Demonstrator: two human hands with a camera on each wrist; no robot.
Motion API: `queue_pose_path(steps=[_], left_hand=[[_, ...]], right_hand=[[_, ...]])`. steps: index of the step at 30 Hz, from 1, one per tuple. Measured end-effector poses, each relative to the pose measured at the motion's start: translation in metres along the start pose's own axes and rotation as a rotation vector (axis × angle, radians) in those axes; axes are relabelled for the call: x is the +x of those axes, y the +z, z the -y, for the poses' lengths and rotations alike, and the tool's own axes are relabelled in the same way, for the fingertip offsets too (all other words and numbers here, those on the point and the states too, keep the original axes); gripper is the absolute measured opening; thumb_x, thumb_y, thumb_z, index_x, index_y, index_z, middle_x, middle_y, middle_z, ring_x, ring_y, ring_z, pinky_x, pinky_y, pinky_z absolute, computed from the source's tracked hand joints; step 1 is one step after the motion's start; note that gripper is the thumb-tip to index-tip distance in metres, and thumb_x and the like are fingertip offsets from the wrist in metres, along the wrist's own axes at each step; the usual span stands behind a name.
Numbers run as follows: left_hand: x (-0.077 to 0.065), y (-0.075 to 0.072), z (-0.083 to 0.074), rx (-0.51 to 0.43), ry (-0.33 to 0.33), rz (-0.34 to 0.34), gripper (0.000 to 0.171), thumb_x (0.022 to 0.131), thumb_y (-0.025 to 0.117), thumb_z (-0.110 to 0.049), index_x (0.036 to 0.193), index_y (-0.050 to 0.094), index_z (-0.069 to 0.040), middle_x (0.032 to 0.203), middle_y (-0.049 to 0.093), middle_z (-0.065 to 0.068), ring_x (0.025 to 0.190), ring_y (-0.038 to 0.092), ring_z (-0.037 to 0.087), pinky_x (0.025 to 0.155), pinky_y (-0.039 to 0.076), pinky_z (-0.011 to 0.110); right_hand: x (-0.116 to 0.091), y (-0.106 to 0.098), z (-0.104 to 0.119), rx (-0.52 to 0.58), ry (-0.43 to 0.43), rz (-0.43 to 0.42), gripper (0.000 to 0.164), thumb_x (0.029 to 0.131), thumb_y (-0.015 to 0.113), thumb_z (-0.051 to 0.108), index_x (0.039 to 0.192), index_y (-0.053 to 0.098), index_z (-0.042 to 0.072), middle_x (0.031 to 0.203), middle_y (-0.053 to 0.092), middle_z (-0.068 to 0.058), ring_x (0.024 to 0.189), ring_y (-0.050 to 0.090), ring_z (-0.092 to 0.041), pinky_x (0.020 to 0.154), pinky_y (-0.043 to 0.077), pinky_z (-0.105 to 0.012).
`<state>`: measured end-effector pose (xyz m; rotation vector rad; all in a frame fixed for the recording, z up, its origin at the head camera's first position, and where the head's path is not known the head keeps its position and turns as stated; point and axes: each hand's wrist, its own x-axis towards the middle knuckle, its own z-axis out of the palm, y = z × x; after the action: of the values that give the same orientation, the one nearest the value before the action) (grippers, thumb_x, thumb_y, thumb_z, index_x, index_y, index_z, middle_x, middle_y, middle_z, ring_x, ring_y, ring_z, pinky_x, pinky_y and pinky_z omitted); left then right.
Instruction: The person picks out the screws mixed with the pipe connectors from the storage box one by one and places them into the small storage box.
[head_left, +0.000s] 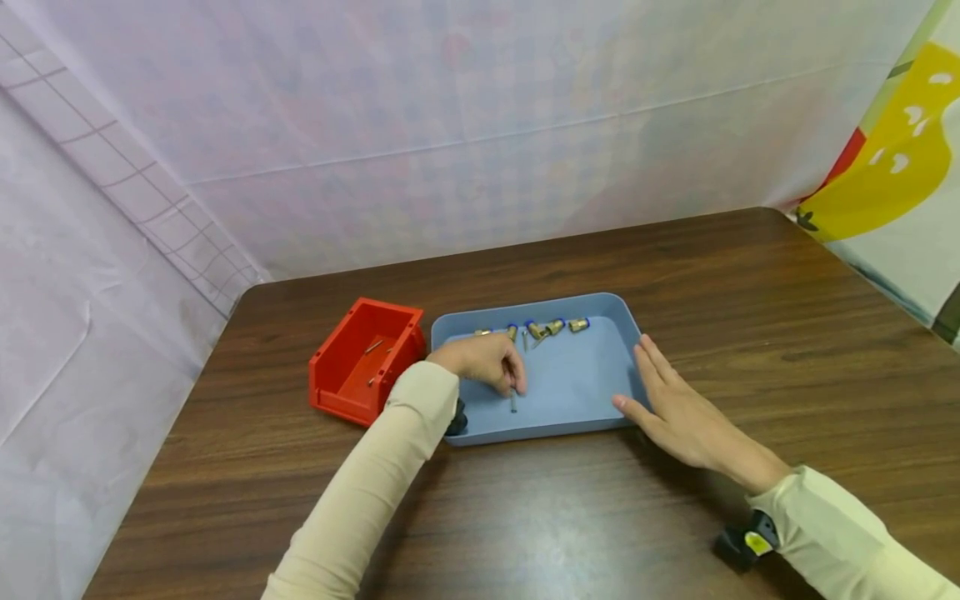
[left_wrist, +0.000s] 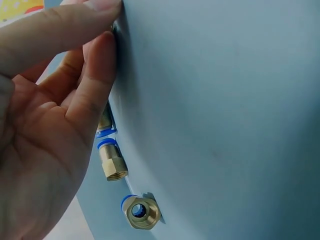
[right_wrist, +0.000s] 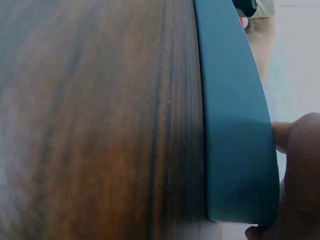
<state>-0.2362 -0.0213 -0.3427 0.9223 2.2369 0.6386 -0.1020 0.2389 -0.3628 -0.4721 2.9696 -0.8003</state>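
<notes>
A shallow blue-grey tray point(head_left: 573, 379) lies on the table. Over its left half, the thumb and fingers of my left hand point(head_left: 483, 360) come together on a small metal screw point(head_left: 513, 402), whose lower end shows below the fingertips. Along the tray's far side lie several brass push-in fittings point(head_left: 578, 325) with blue collars, plus a couple of loose screws point(head_left: 526, 340). Two fittings point(left_wrist: 113, 161) show clearly beneath the palm in the left wrist view. My right hand point(head_left: 686, 421) rests against the tray's right end, fingers straight, thumb over the near corner.
Left of the tray, close to its side, stands a red open-front bin point(head_left: 337, 406) with a few screws point(head_left: 372, 346) in it. Brown wood-grain table point(head_left: 570, 517) surrounds both. A pale cloth point(head_left: 480, 142) hangs behind the table's far edge.
</notes>
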Motion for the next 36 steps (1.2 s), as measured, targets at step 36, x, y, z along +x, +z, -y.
queue_pose_path(steps=[36], left_hand=[[-0.027, -0.041, 0.003, -0.233, 0.087, -0.240, 0.014, 0.084, 0.070, -0.006, 0.094, 0.073, 0.004, 0.094, 0.072, 0.013, 0.082, 0.064, 0.020, 0.081, 0.054, 0.039]], right_hand=[[-0.001, -0.001, 0.001, 0.003, -0.005, 0.001, 0.081, 0.100, 0.042, 0.042, 0.147, 0.005, -0.012, 0.156, -0.006, -0.027, 0.145, 0.003, -0.040, 0.110, 0.018, -0.060]])
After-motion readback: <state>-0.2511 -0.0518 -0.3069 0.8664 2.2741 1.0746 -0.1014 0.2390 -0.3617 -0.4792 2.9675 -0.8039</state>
